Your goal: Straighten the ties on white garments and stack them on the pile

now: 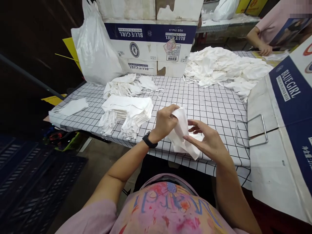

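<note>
1. The white cloth piece point(181, 125) is held just above the counter's near edge, partly draped onto the checked cover. It looks light, thin and limp, likely to crease or sag rather than break; a pinch at its folded upper edge, with a second hold at a side edge, should suit it.
2. The left hand point(165, 122) is closed around the cloth's upper part. The right hand point(211, 141) is open, thumb and fingers apart, fingertips at the cloth's side.
3. Left of the hands, near the same edge, a stack of folded white cloth point(128, 105) has loose strips bunched towards that edge. It would probably slump unless supported from beneath.
4. The counter point(170, 94) has a white cover with a black grid. A flat white piece point(74, 106) lies near its left corner; a beer carton point(280, 94) and wire frame point(265, 130) stand at its right edge.
5. Farther back are a small loose pile point(124, 86), a larger heap point(212, 65), a plastic bag point(95, 48) and a cardboard panel point(151, 48).
6. Beyond the far right corner, a co-worker's hand point(265, 49) is beside white material.
</note>
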`<state>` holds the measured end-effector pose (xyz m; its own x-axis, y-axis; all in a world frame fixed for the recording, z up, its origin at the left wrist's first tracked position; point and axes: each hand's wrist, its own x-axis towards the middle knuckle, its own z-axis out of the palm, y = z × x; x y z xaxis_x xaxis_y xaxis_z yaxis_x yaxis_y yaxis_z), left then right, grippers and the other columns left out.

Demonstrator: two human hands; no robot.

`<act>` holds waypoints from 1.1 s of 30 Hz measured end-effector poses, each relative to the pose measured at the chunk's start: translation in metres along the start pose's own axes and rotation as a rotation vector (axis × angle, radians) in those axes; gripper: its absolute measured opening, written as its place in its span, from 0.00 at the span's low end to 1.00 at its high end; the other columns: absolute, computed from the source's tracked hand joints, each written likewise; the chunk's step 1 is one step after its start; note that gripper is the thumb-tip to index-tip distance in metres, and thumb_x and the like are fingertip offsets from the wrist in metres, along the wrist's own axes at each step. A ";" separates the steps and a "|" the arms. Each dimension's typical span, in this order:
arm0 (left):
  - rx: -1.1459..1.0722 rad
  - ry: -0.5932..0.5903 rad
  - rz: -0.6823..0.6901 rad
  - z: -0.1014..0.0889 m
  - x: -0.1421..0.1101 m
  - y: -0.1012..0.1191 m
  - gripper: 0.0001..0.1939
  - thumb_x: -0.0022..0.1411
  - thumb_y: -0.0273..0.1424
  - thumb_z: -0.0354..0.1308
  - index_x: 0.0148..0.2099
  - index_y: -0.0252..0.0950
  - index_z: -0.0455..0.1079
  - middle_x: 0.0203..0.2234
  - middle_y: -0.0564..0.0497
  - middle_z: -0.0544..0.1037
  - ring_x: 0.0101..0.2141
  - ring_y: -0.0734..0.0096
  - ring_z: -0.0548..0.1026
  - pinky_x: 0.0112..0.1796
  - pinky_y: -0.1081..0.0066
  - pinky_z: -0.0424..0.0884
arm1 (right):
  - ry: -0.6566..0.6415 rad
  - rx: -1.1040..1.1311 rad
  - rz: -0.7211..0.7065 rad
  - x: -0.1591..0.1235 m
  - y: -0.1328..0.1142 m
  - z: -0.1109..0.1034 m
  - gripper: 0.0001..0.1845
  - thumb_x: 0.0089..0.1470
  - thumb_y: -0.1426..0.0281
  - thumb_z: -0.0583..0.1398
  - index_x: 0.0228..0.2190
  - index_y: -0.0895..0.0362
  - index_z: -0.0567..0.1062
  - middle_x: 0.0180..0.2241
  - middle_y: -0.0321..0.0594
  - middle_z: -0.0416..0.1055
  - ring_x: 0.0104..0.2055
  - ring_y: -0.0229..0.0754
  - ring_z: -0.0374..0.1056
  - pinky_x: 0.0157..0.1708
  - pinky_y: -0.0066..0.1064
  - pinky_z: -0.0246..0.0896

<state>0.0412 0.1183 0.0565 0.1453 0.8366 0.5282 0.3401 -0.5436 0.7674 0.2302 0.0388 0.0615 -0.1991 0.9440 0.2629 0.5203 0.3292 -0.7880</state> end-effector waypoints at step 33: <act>0.950 -0.324 0.900 0.034 0.027 -0.011 0.20 0.64 0.10 0.41 0.37 0.29 0.73 0.21 0.51 0.72 0.22 0.72 0.67 0.33 0.64 0.56 | 0.650 -0.352 0.089 0.004 0.026 0.050 0.13 0.61 0.67 0.61 0.42 0.59 0.82 0.33 0.43 0.80 0.25 0.40 0.70 0.31 0.32 0.66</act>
<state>0.0732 0.1498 0.0497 0.8229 0.2673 0.5014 0.4993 -0.7613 -0.4137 0.2017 0.0506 0.0147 0.3309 0.7527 0.5691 0.7683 0.1352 -0.6256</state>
